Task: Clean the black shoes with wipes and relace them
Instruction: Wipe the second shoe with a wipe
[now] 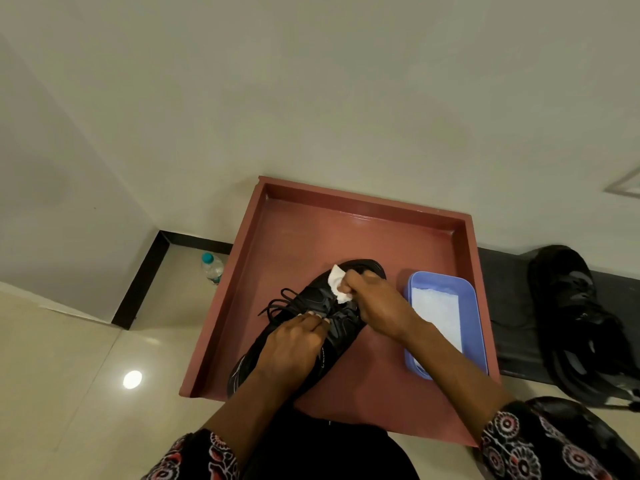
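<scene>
A black laced shoe [341, 336] lies on a reddish-brown tray [363, 233], toe pointing away from me. My left hand [292, 344] rests over the middle of the shoe, fingers curled down around its upper near the laces. My right hand [372, 301] pinches a crumpled white wipe [336, 284] and presses it on the shoe near the toe. A second black shoe [575, 320] lies off the tray at the right, on a dark ledge.
A lilac plastic tub [474, 299] holding white wipes stands on the tray just right of the shoe. A small water bottle [212, 268] with a teal cap stands on the floor left of the tray. Walls close in behind and to the left.
</scene>
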